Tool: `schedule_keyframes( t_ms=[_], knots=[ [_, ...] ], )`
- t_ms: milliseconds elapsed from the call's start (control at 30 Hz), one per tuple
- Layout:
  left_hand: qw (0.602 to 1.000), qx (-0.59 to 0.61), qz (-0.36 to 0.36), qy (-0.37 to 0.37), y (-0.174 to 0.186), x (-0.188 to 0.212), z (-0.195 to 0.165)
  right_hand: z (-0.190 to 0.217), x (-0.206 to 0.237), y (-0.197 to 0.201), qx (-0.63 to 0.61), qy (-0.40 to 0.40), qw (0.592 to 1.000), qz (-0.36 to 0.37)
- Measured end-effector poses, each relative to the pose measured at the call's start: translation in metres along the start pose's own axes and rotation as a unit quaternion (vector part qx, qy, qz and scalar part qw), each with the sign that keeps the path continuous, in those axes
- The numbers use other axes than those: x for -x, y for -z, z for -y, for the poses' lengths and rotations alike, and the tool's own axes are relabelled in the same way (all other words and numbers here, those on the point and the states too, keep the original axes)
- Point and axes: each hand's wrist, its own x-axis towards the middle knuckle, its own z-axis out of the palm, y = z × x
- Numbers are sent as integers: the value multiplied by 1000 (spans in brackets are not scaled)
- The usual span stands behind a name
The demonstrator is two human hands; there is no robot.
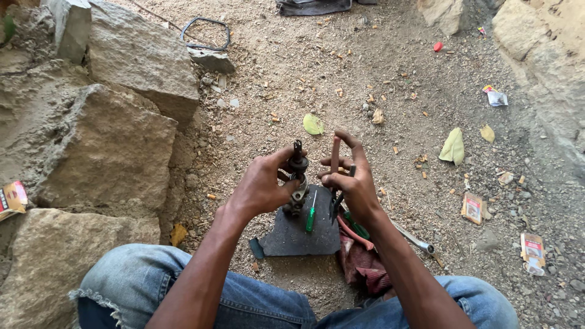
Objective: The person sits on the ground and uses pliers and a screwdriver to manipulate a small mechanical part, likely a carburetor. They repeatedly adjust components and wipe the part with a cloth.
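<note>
My left hand (261,186) is clamped around a small dark metal assembly (298,176), which stands upright on the dark flat mat (298,234) between my knees; my thumb presses near its top. My right hand (352,183) is closed on pliers (336,176), one reddish handle sticking up toward 12 o'clock, the jaws pointing down, just beside the assembly at its 3 o'clock.

On the mat, between my two hands, a green-handled screwdriver (311,218) lies loose. At 4 o'clock from the mat sits a reddish rag (365,262), and a metal wrench (414,239) rests in the dirt beyond it. Big stones (103,152) rise at 9 o'clock; leaves and paper scraps are scattered across the ground toward 2 o'clock.

As I judge it, the work is midway: the assembly is in one piece and braced, the pliers are in hand but not yet biting on any part, and I see no removed pieces set aside.
</note>
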Motion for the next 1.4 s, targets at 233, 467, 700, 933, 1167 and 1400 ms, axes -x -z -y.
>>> schedule_keyframes(
  t_ms=[233,467,700,933,1167,1400],
  knots=[
    [999,-4,-10,-31,-2,0,4,-6,-15,13,-218,23,975,-28],
    [1000,-3,-6,-3,-2,0,1,19,-9,14,-322,66,939,-99],
    [1000,9,-4,-4,0,-1,-5,44,-28,0,-303,144,932,-134],
    [1000,-1,9,28,1,0,-10,38,-34,-15,-225,189,947,-133],
    [1000,-15,2,23,0,-3,-10,37,-36,-15,-225,201,944,-131],
    [1000,-23,-7,13,-3,-4,-6,38,-37,-16,-212,201,947,-136]
  ],
)
